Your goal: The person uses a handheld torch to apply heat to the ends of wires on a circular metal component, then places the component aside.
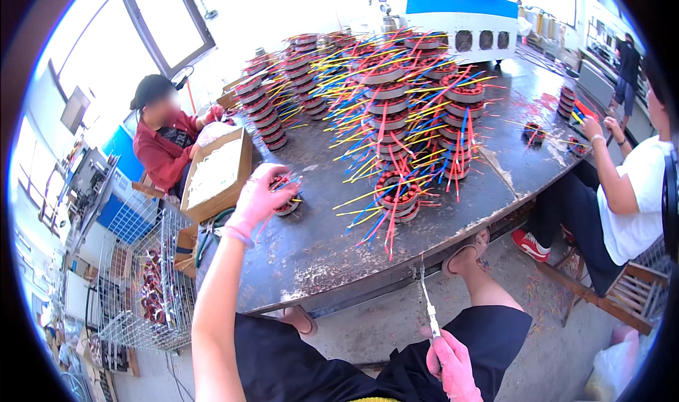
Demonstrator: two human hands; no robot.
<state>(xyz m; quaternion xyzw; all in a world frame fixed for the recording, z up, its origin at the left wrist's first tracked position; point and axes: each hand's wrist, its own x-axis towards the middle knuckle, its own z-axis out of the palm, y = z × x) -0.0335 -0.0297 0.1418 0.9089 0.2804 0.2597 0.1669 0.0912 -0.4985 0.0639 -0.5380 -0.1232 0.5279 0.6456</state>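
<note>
While a wound ring core (286,208) is gripped from above by the curled fingers of the left hand (256,198), a thin white tool (431,311) is held in the right hand (454,366), whose fingers are wrapped around its lower end. The tool's long axis is slanted steeply up the view and slightly leftward, its narrow metal tip pointed away from the lap, toward the near edge of the counter (318,246); whether that edge is touched cannot be told. The core is kept on the counter, between a cardboard box (242,167) and the tall core stacks (389,108); its grey rim is seen low down, but the tilt of its own axis cannot be told, since much of it is covered by the hand. The stacks are set upright, with red, yellow and blue wires splayed outward. Green-handled pliers (204,242) are laid near the box.
</note>
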